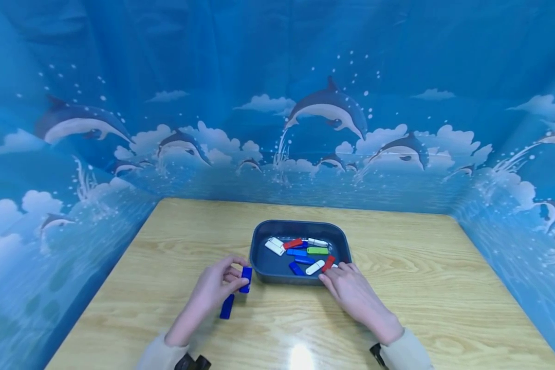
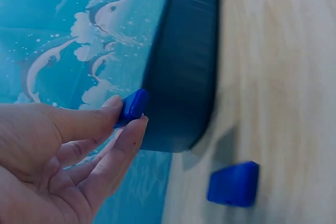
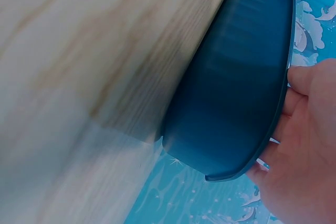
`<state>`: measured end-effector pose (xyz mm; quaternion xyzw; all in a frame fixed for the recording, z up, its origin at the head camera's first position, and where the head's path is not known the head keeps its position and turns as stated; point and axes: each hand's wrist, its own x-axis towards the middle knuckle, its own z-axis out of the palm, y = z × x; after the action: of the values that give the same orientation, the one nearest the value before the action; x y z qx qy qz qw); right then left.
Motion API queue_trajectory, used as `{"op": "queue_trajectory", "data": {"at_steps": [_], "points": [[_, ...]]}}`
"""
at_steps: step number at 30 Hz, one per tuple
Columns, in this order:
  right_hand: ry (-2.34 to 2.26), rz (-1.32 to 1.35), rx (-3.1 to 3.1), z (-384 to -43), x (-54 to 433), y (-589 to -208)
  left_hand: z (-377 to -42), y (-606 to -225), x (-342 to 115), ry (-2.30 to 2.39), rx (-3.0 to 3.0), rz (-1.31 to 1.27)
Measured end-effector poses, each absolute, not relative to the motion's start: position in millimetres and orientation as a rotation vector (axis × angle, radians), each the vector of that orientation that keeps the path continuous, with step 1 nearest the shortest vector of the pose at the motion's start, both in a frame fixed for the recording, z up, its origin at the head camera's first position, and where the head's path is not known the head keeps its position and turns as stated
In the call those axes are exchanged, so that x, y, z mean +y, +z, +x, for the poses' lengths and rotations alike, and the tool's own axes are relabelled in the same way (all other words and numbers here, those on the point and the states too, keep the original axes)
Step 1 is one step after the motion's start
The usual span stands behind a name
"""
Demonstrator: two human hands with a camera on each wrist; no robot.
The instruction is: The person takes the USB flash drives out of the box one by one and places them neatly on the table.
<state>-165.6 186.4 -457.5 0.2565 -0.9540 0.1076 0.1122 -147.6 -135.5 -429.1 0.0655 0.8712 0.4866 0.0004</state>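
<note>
My left hand (image 1: 219, 281) pinches a blue USB flash drive (image 1: 245, 280) between thumb and fingers, just off the near left corner of a dark plastic bin (image 1: 277, 279). In the left wrist view this blue drive (image 2: 134, 106) overlaps the bin's wall. A second blue USB flash drive (image 1: 227, 307) lies on the table below that hand. My right hand (image 1: 351, 292) grips the near right rim of the bin, its fingers over the edge and the thumb at the rim; the right wrist view shows the fingers partly hidden behind the bin wall (image 3: 231, 87).
Inside the bin lie several USB flash drives, among them a green one (image 1: 317, 251), a red one (image 1: 293, 243) and a white one (image 1: 315, 267). The wooden table (image 1: 425, 267) meets a blue dolphin-print curtain (image 1: 240, 169) at the back and sides.
</note>
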Motion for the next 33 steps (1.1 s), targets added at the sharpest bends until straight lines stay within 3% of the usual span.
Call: {"op": "queue_trajectory", "data": {"at_steps": [10,19,33], "points": [[0.315,0.741,-2.808,-165,185,-458,-147,-460,-136,1.133,2.992,0.364],[0.304,0.735,-2.814,-166,185,-459,-149,-462,-139,0.838,3.102,0.389],[0.317,0.756,-2.789,-166,185,-457,-141,-462,-153,0.854,2.976,0.347]]}}
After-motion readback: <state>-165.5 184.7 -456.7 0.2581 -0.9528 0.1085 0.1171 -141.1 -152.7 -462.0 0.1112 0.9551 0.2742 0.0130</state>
